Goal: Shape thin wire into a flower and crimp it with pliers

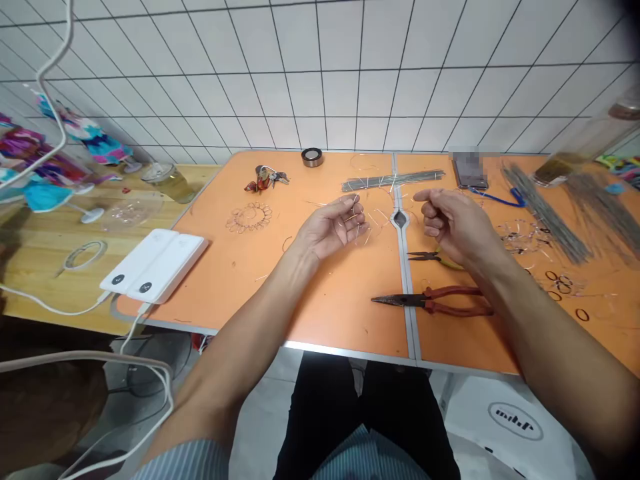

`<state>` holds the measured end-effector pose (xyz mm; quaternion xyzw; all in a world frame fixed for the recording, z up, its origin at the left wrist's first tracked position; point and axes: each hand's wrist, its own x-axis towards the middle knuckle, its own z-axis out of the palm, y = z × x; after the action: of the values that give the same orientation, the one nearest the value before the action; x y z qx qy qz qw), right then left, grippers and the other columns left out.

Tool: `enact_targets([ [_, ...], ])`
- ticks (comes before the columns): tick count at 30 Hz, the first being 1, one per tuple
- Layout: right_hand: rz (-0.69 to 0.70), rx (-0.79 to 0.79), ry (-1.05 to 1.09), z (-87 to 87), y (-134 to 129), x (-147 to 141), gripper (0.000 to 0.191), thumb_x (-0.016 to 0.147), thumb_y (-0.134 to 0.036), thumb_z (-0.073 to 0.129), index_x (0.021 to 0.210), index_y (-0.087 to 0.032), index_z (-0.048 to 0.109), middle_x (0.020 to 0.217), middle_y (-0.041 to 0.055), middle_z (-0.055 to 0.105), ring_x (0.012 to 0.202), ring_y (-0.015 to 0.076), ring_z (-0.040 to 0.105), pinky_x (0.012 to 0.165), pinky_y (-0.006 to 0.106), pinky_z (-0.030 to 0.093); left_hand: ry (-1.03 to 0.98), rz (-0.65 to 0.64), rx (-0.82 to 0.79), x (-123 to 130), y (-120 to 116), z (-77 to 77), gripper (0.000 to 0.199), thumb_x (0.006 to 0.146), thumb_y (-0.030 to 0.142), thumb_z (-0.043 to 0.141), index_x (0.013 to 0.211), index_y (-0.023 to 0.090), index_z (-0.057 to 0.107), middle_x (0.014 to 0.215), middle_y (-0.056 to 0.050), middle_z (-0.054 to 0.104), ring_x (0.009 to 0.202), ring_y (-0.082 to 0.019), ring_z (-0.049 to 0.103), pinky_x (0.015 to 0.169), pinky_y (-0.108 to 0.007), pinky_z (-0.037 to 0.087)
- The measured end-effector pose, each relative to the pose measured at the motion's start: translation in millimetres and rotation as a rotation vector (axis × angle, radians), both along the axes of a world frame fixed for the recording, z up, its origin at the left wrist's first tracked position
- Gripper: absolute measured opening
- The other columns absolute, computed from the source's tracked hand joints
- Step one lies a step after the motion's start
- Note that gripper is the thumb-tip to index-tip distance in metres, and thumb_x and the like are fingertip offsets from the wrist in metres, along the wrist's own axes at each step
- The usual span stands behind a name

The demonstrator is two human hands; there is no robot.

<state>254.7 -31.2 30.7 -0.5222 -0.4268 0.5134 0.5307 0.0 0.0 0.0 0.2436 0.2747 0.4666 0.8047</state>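
My left hand (pixel 336 228) is palm up over the orange folding table, its fingers curled around thin bent wire (pixel 369 233) that sticks out past the fingertips. To the right, my right hand (pixel 453 220) is closed in a pinch; whatever its fingertips hold is too fine to make out. Below the right hand lie small yellow-handled pliers (pixel 424 256), partly covered by it. Long-nose pliers with red handles (pixel 430 301) rest nearer the front edge. A bundle of straight grey wires (pixel 393 180) lies behind both hands.
A looped copper wire ring (pixel 249 218), keys (pixel 267 177) and a tape roll (pixel 313 157) are at the left and back. White power banks (pixel 155 265) with cables overhang the left edge. On the right are a phone (pixel 470 172), loose wire bundles (pixel 547 212) and small dark rings (pixel 582 315).
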Motion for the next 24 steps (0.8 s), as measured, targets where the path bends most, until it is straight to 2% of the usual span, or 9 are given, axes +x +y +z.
enact_targets([
  [2, 0.043, 0.029, -0.022, 0.5, -0.8, 3.8, 0.018, 0.101, -0.039, 0.078, 0.093, -0.023, 0.08, 0.081, -0.0005, 0.041, 0.067, 0.0143, 0.028, 0.053, 0.028, 0.025, 0.036, -0.041, 0.011, 2.7, -2.6, -0.7, 0.007, 0.104, 0.012, 0.072, 0.099, 0.017, 0.073, 0.08, 0.0, 0.077, 0.071, -0.013, 0.078, 0.084, -0.029, 0.068],
  [4, 0.087, 0.075, -0.064, -0.8, -0.5, 6.7, 0.031, 0.095, -0.054, 0.089, 0.09, -0.024, 0.081, 0.079, -0.0005, 0.037, 0.069, 0.0155, 0.027, 0.052, 0.03, 0.023, 0.06, -0.076, 0.024, 5.2, -4.1, -2.3, 0.008, 0.105, 0.011, 0.07, 0.099, 0.015, 0.073, 0.08, -0.001, 0.077, 0.07, -0.014, 0.078, 0.082, -0.029, 0.069],
  [7, 0.127, 0.101, -0.136, -6.2, 1.5, 10.4, 0.044, 0.082, -0.065, 0.1, 0.083, -0.025, 0.079, 0.077, -0.0001, 0.04, 0.069, 0.0154, 0.029, 0.053, 0.031, 0.022, 0.102, -0.117, 0.049, 8.3, -4.4, -6.7, 0.006, 0.102, 0.01, 0.072, 0.099, 0.014, 0.075, 0.081, -0.003, 0.079, 0.07, -0.014, 0.078, 0.077, -0.029, 0.069],
  [12, 0.116, 0.06, -0.248, -16.5, 4.8, 14.7, 0.042, 0.081, -0.063, 0.103, 0.083, -0.026, 0.081, 0.078, 0.0024, 0.06, 0.065, 0.014, 0.039, 0.054, 0.034, 0.028, 0.197, -0.16, 0.105, 10.1, -2.7, -16.1, 0.008, 0.093, 0.015, 0.085, 0.096, 0.013, 0.078, 0.082, -0.004, 0.081, 0.071, -0.016, 0.08, 0.075, -0.029, 0.07],
  [18, 0.065, 0.056, -0.308, -16.3, 3.0, 14.0, 0.041, 0.079, -0.056, 0.103, 0.075, -0.025, 0.076, 0.073, 0.0008, 0.058, 0.062, 0.0133, 0.039, 0.057, 0.036, 0.029, 0.234, -0.177, 0.129, 10.3, -3.6, -17.4, 0.022, 0.088, 0.024, 0.096, 0.095, 0.014, 0.078, 0.083, -0.003, 0.082, 0.071, -0.015, 0.08, 0.076, -0.029, 0.07],
  [24, 0.105, 0.07, -0.345, -17.3, 2.6, 17.2, 0.035, 0.092, -0.059, 0.094, 0.084, -0.026, 0.084, 0.081, 0.0031, 0.063, 0.067, 0.0149, 0.041, 0.06, 0.036, 0.03, 0.291, -0.159, 0.089, 13.1, -7.8, -10.6, 0.015, 0.091, 0.018, 0.092, 0.091, 0.013, 0.077, 0.076, -0.002, 0.079, 0.067, -0.013, 0.077, 0.073, -0.027, 0.067],
])
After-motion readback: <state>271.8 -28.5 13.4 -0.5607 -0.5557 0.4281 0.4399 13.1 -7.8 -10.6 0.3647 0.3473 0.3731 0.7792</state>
